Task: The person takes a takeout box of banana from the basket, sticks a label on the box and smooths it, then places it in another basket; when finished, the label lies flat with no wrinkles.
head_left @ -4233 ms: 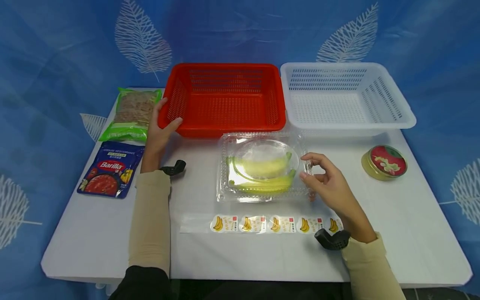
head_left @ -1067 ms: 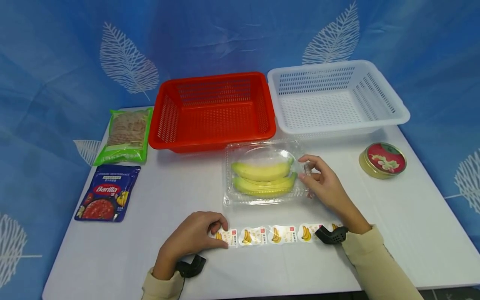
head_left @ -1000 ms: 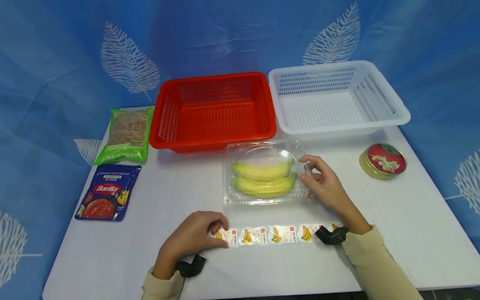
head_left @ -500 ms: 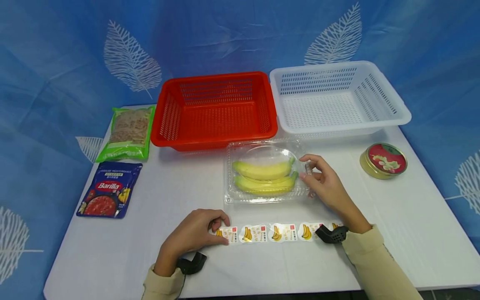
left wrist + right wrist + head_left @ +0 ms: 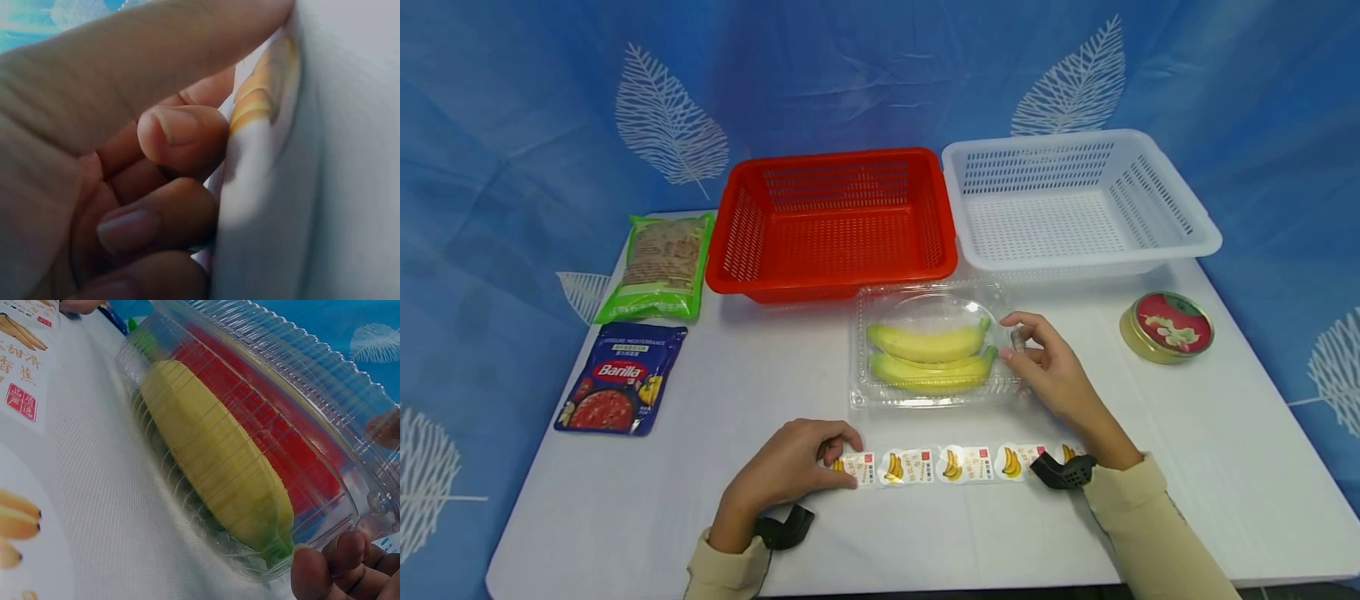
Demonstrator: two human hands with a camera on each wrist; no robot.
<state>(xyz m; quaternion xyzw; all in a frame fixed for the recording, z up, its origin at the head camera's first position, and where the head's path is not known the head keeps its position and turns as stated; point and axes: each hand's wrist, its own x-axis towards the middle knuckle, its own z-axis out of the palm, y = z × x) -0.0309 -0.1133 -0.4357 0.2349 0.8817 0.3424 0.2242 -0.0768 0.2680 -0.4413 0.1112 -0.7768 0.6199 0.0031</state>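
A clear plastic clamshell container (image 5: pixel 880 400) lies mid-table with peeled-looking yellow bananas (image 5: pixel 932 342) inside, their ends green. My right hand (image 5: pixel 1051 367) pinches its right edge between thumb and fingers; the right wrist view shows the fingertips at the container's corner. In front of it, a strip of banana stickers (image 5: pixel 966 465) runs left to right. At the strip's left end, my left hand (image 5: pixel 793 467) holds it, thumb at the near edge and index finger at the far edge, partly covering the first sticker. The left wrist view shows the other fingers curled against the strip.
Behind the container stand a red basket (image 5: pixel 831 292) and a white basket (image 5: pixel 1082 260), side by side. On the left lie a green-edged bag (image 5: pixel 662 258) and a blue Barilla pouch (image 5: pixel 621 379). A gold tin with a red lid (image 5: pixel 1172 325) stands at the right.
From the red basket's left side, my left hand has come down to the sticker strip's left end. My right hand keeps its pinch on the container. Both hands look still over the last second.
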